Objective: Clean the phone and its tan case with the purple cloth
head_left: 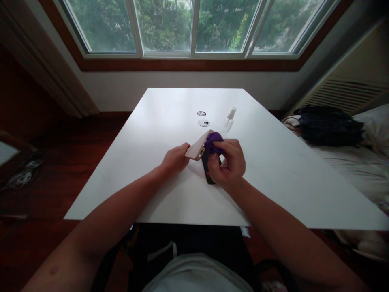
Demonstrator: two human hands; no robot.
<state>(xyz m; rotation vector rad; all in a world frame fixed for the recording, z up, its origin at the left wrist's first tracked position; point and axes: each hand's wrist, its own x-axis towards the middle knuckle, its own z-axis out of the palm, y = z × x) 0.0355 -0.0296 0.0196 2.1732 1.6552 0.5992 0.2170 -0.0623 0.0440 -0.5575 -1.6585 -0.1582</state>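
Observation:
My left hand (pixel 176 158) is closed on a pale phone case (pixel 197 147), gripping its left side and keeping it tilted above the table. Pinched in my right hand (pixel 230 160) is a bunched purple cloth (pixel 213 142), which touches the right side of the case. Below them, a dark phone (pixel 207 169) lies on the white table (pixel 136 162). My right hand and the case hide part of that phone.
Beyond my hands stands a clear spray bottle (pixel 229 121) with a white top. Left of it lie two flat round pieces, one farther back (pixel 201 113) and one nearer (pixel 204 123). A window is behind the table, and a bed with a dark bundle (pixel 330 125) is at right.

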